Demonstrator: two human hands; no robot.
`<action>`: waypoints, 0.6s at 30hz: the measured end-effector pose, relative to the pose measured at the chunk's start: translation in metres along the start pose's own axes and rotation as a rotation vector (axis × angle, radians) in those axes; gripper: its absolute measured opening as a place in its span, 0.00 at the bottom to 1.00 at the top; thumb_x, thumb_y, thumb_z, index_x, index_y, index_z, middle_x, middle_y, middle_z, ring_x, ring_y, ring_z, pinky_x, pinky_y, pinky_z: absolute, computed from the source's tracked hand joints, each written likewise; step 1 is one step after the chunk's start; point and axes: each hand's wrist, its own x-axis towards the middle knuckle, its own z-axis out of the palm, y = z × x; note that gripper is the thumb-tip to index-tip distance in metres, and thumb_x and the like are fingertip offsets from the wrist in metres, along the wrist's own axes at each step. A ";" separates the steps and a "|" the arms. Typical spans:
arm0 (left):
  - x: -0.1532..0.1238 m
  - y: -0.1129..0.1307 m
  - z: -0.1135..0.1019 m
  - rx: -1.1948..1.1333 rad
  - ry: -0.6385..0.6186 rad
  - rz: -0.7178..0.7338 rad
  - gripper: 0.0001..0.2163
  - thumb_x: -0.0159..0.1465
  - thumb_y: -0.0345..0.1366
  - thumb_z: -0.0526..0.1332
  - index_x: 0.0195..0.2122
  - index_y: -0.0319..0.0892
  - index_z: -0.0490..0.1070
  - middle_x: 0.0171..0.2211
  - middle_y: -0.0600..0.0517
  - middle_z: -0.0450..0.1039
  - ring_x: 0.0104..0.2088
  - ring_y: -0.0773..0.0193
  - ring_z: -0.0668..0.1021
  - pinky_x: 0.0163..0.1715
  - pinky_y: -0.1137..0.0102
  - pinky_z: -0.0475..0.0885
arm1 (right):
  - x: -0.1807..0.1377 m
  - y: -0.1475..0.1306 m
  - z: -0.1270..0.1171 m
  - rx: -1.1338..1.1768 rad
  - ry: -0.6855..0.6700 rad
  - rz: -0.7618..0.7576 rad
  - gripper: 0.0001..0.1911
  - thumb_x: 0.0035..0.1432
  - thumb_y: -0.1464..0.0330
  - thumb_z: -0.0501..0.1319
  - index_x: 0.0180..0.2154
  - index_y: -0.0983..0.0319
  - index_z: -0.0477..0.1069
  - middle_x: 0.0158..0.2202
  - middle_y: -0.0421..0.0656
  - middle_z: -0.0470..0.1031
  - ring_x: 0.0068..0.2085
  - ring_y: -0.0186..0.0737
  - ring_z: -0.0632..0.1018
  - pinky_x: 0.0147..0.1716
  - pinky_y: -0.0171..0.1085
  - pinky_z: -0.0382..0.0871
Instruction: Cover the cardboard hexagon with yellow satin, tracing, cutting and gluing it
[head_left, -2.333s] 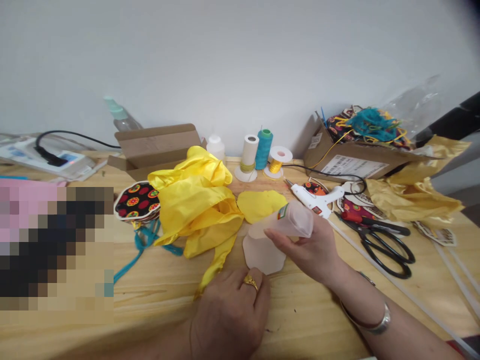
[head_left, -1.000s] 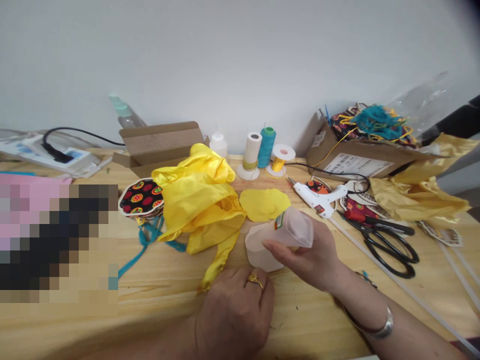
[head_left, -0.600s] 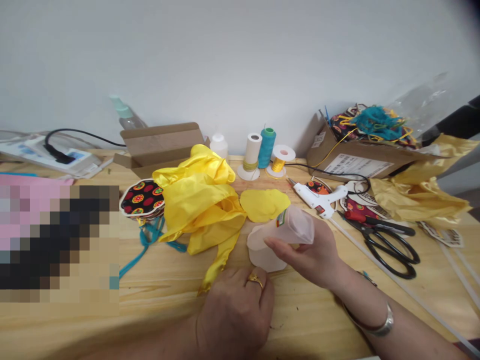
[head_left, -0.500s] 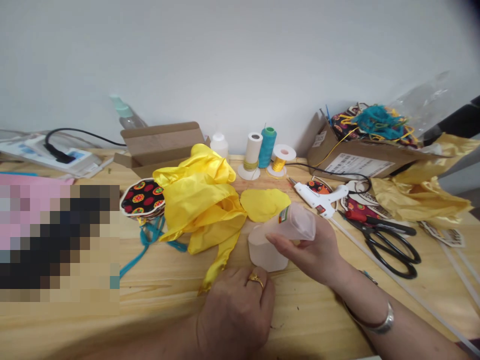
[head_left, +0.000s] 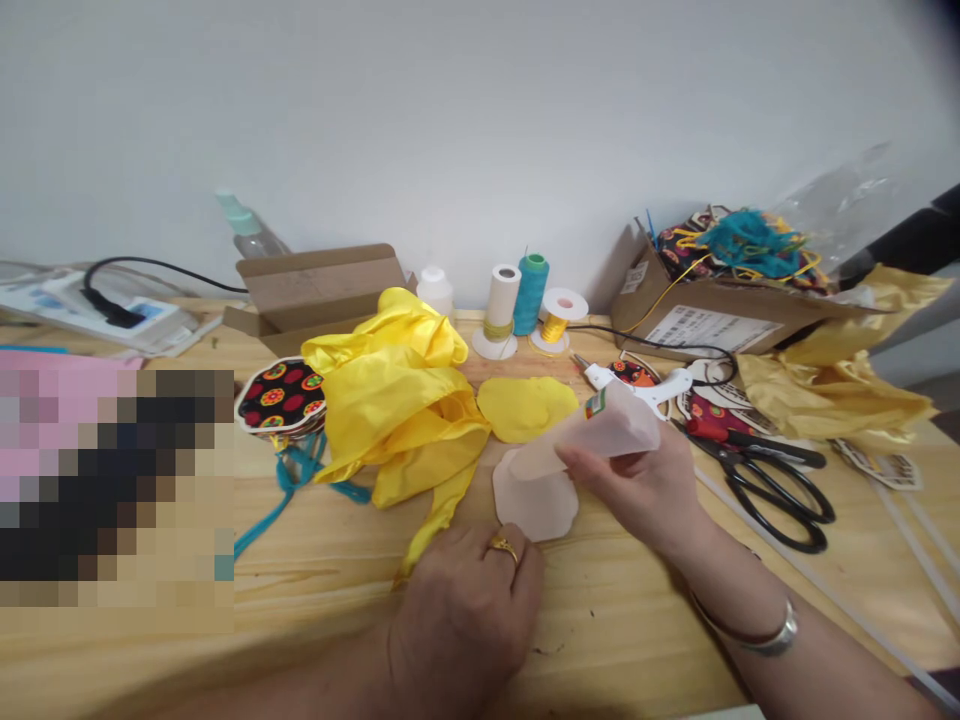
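My right hand point(head_left: 641, 490) is closed around a translucent whitish plastic bottle point(head_left: 607, 435) with a small green-and-orange label. The bottle is tilted, its narrower end pointing down-left over a white scalloped flat piece point(head_left: 536, 510) on the table. Whether its tip touches the piece, I cannot tell. At the near edge of that piece my left hand point(head_left: 472, 600), wearing a gold ring, is closed with the fingers curled under; its fingertips are hidden. Just beyond lies a yellow fabric-covered flat piece point(head_left: 529, 408). A crumpled yellow satin cloth point(head_left: 397, 410) spreads to the left.
Thread spools point(head_left: 532, 295) stand by the wall. On the right are a white glue gun point(head_left: 660, 390), black-handled scissors point(head_left: 780, 500) and a cardboard box point(head_left: 690, 325) of scraps. Patterned pieces point(head_left: 281, 395) are stacked left, near an open carton point(head_left: 322, 290) and a power strip point(head_left: 161, 325).
My right hand has shifted to the right with the bottle, uncovering more of the white piece. My left hand stays at the piece's near edge. The whole view has moved slightly.
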 end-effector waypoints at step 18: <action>0.004 -0.012 -0.006 0.009 -0.084 -0.133 0.06 0.61 0.34 0.61 0.28 0.44 0.66 0.21 0.51 0.71 0.19 0.56 0.74 0.17 0.63 0.68 | -0.001 -0.005 0.008 -0.035 -0.057 -0.035 0.09 0.51 0.70 0.68 0.28 0.60 0.68 0.24 0.36 0.72 0.23 0.32 0.73 0.22 0.30 0.68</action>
